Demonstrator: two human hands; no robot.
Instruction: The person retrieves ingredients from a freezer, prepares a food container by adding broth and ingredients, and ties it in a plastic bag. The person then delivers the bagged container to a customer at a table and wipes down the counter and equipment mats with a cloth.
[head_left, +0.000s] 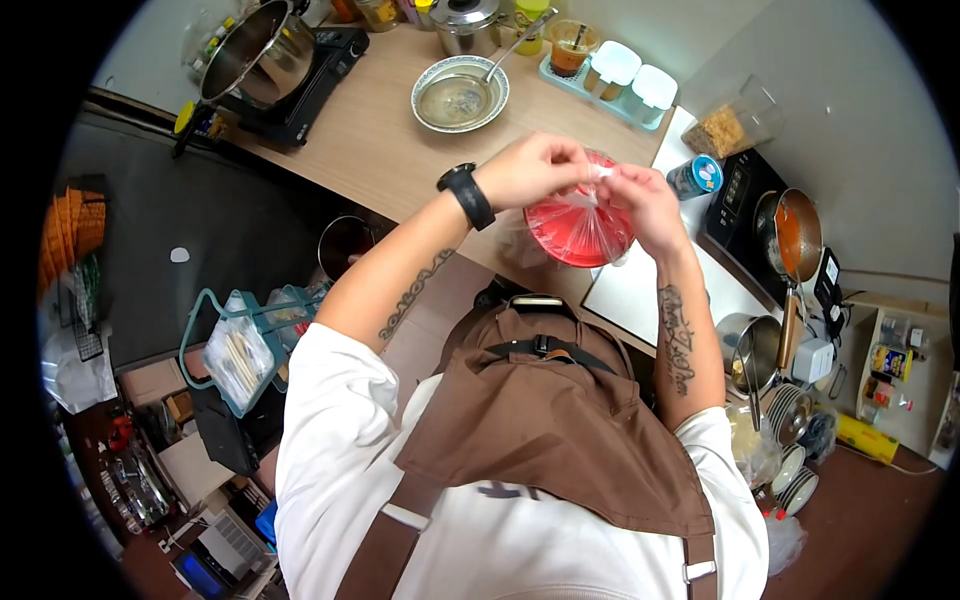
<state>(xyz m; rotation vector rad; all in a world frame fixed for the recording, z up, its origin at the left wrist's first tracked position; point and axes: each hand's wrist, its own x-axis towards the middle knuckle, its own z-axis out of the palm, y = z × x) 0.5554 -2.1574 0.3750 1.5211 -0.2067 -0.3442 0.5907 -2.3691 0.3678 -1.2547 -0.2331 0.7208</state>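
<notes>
The left hand (540, 170) and right hand (645, 205) meet with fingertips pinched on the gathered white neck of a clear bag (592, 217), seemingly working it closed, which calls for a firm grip from both sides and even tension. Just below them, the thin, shiny film falls in creases over a round red container (548, 235), at the near edge of the wooden bench (370, 130); farther off sits a patterned bowl (420, 105) with a ladle (520, 45) leaning in it.
</notes>
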